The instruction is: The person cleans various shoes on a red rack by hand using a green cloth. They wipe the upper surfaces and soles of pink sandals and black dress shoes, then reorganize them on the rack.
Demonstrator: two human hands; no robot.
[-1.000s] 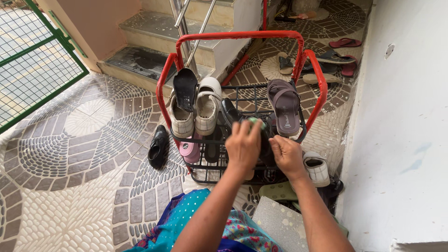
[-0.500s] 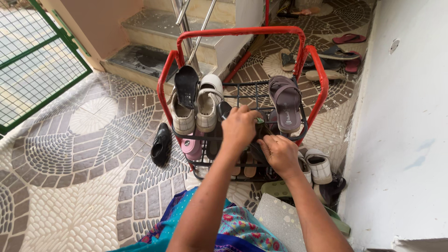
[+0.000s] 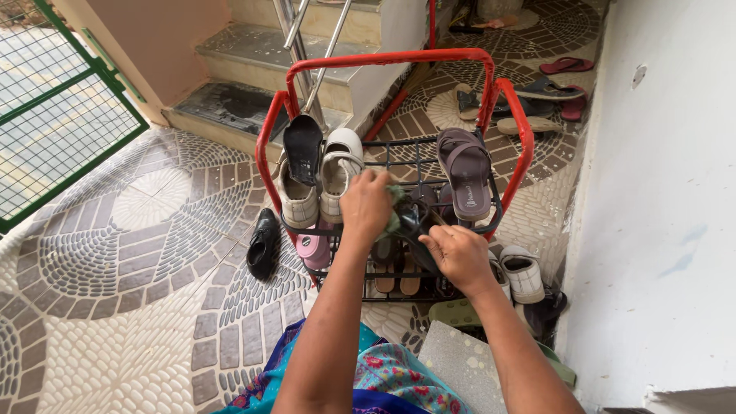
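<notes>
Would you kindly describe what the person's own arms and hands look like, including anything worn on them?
Both forearms are bare, with no sleeves in view. The left hand and right hand wear no gloves, and no rings, bangles or watch are visible. Below the arms shows the person's clothing: teal fabric with small white dots, beside a floral print in pink and blue.

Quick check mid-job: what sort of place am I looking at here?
Probably a home's entrance porch: a red shoe rack full of footwear, steps leading up, a green mesh gate and patterned floor tiles.
</notes>
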